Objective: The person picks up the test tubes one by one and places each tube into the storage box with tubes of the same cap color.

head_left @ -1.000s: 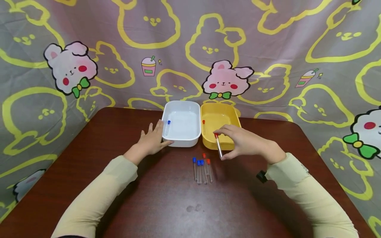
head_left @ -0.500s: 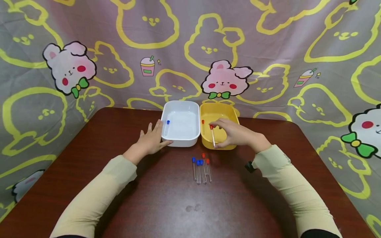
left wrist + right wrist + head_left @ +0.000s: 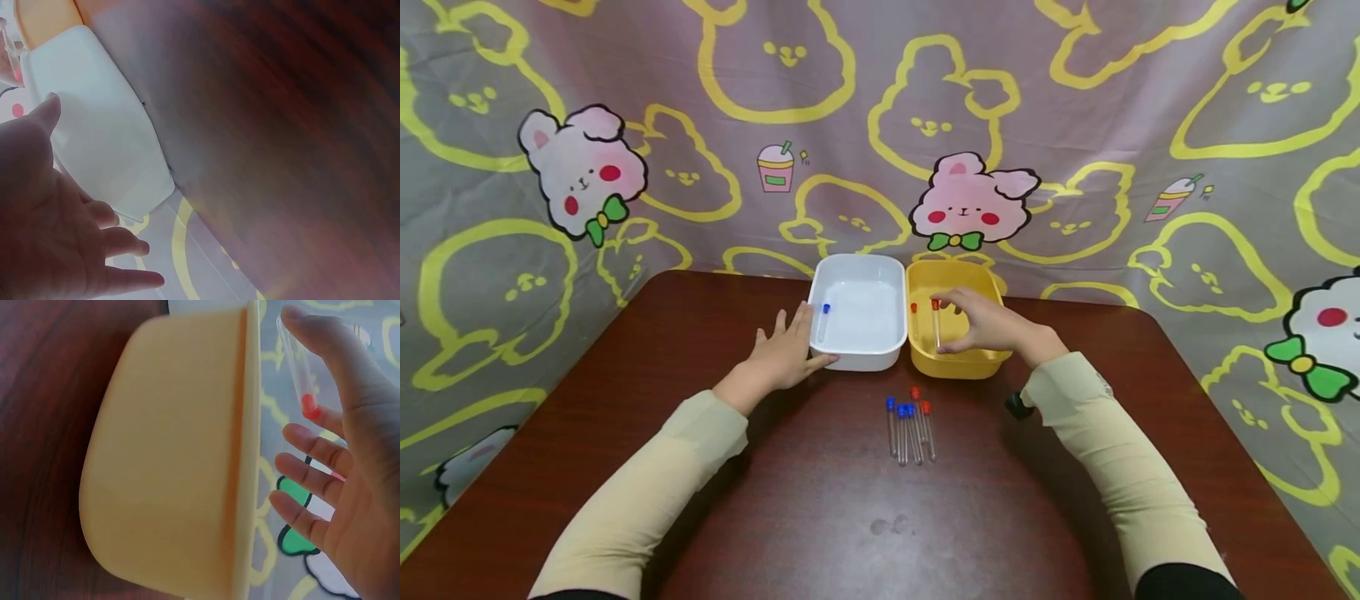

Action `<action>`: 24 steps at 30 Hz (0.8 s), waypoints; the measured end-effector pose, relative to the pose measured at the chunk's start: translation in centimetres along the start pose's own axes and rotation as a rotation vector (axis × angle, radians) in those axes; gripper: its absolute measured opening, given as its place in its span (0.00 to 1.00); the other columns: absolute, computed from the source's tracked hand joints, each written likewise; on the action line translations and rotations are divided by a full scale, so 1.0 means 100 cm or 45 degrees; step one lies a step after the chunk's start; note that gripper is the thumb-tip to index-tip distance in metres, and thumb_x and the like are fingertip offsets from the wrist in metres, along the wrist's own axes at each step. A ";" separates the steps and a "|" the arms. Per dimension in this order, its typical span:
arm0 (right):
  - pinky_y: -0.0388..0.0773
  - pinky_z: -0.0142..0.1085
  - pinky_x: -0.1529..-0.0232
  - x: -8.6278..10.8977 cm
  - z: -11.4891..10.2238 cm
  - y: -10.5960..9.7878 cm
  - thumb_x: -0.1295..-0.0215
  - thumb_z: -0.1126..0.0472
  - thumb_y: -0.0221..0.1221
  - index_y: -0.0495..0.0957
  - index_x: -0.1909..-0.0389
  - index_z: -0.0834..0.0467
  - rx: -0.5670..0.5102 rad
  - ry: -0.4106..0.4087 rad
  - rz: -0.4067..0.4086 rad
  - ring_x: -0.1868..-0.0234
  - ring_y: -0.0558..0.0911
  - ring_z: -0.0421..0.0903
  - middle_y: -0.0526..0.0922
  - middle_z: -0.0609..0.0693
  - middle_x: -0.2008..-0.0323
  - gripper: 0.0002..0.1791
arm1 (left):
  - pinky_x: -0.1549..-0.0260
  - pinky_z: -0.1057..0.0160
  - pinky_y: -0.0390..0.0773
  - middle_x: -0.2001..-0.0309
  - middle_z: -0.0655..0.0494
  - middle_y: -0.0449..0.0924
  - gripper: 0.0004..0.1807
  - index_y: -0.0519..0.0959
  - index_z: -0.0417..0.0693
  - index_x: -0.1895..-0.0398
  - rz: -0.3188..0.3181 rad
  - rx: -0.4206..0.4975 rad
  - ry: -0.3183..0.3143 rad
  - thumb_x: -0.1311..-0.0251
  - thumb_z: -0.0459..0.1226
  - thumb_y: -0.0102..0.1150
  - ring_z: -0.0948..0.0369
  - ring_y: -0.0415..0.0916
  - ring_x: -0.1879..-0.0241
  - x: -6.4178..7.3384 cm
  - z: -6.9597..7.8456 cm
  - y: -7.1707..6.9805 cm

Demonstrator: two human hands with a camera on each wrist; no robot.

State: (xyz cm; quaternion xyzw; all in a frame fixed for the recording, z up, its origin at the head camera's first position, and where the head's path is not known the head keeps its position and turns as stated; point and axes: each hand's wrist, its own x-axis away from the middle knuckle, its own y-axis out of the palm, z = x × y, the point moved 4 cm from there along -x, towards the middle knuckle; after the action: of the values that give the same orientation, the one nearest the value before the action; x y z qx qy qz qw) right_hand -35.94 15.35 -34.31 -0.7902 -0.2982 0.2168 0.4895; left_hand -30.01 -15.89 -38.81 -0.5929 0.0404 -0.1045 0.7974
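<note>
My right hand (image 3: 988,323) holds a clear test tube with a red cap (image 3: 937,327) over the yellow bin (image 3: 958,365). In the right wrist view the tube (image 3: 297,365) spans from thumb to index finger, cap at the index end. My left hand (image 3: 781,352) rests at the left edge of the white bin (image 3: 868,321), fingers spread. A blue-capped test tube (image 3: 823,323) lies in the white bin, and a red-capped one (image 3: 914,309) in the yellow bin. Several blue- and red-capped tubes (image 3: 902,437) lie together on the table.
Both bins stand side by side at the back of the dark wooden table (image 3: 850,517). A patterned curtain (image 3: 835,125) hangs right behind them. A small black item (image 3: 1018,406) shows by the right cuff.
My right hand has moved left and away from me with the red-capped test tube, from the yellow bin's front edge to over its inside. My left hand stays in place.
</note>
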 end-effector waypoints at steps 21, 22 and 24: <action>0.71 0.57 0.38 -0.020 0.034 0.012 0.42 0.52 0.75 0.63 0.25 0.68 0.014 0.098 -0.028 0.40 0.73 0.63 0.72 0.66 0.37 0.49 | 0.32 0.27 0.45 0.18 0.38 0.36 0.57 0.35 0.36 0.18 -0.009 0.002 -0.003 0.29 0.60 0.55 0.32 0.36 0.22 0.004 0.004 -0.003; 0.71 0.57 0.38 -0.021 0.034 0.012 0.42 0.53 0.75 0.63 0.26 0.68 0.020 0.099 -0.031 0.40 0.73 0.64 0.72 0.67 0.37 0.49 | 0.32 0.27 0.45 0.18 0.38 0.36 0.57 0.36 0.36 0.18 -0.006 0.006 -0.006 0.29 0.60 0.55 0.32 0.36 0.22 0.004 0.004 -0.003; 0.71 0.57 0.38 -0.023 0.034 0.015 0.42 0.53 0.75 0.64 0.26 0.69 0.030 0.109 -0.045 0.40 0.72 0.64 0.72 0.67 0.38 0.48 | 0.32 0.27 0.45 0.18 0.38 0.36 0.57 0.36 0.36 0.18 -0.009 0.012 -0.011 0.29 0.60 0.55 0.33 0.36 0.22 0.005 0.005 -0.003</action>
State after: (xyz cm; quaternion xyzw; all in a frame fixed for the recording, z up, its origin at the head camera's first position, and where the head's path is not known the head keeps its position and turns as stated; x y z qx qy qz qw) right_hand -39.41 15.52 -36.98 -0.7875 -0.2884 0.1777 0.5148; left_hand -29.48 -15.62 -38.37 -0.5896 0.0345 -0.1048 0.8001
